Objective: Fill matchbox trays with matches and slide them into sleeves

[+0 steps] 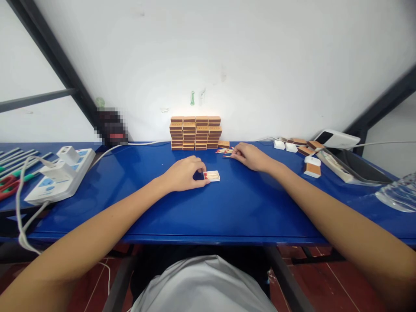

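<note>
My left hand (188, 173) grips the left end of a small white matchbox tray (212, 176) between thumb and fingers. Several matches lie side by side in the tray, red heads toward my hand. Farther back and to the right, my right hand (247, 156) is closed in a pinch on a match (227, 156), which sticks out to the left of the fingertips. Just behind it, a small loose pile of matches (223, 151) rests on the blue table (201, 212), partly hidden by the fingers.
Stacked matchboxes (195, 133) stand against the wall, with one matchbox (224, 144) beside them. On the right are scattered matchboxes (306, 151), a white device (338, 138) and clear plastic (399, 195). A power strip (61, 177) and red-handled scissors (9, 184) lie left.
</note>
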`<state>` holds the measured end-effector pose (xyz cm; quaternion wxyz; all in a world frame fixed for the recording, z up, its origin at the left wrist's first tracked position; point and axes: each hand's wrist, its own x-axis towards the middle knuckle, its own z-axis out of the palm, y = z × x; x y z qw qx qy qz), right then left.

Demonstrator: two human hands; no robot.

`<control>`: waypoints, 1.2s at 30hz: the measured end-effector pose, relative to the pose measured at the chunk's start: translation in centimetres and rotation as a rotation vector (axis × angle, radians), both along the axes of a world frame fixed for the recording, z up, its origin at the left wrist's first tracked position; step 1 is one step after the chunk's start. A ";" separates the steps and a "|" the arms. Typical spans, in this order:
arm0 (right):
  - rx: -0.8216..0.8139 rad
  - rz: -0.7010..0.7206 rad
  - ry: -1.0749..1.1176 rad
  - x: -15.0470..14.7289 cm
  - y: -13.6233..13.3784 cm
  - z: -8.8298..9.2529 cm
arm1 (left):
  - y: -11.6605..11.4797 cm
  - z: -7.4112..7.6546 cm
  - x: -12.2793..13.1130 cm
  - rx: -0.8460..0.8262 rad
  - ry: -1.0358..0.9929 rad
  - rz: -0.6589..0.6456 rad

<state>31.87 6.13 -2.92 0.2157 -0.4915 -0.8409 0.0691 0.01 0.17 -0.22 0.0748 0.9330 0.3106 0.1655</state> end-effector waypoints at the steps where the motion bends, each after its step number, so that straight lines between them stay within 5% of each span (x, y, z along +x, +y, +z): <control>1: 0.003 0.012 0.002 -0.2 -0.3 0.2 | 0.0 0.0 0.0 0.003 0.000 -0.002; 10: 0.016 0.167 0.015 -4.1 -4.5 2.4 | 0.1 -0.2 0.0 0.044 0.003 0.063; 17: 0.033 0.175 -0.087 -7.2 -6.3 1.5 | 0.0 -0.1 0.1 0.028 -0.017 0.059; 28: 0.002 0.233 0.054 -6.9 -5.7 1.2 | 0.1 -0.1 0.0 0.011 0.000 0.024; 36: 0.241 0.002 -0.020 -2.5 -1.3 -0.5 | 0.0 0.0 0.1 0.004 -0.018 0.019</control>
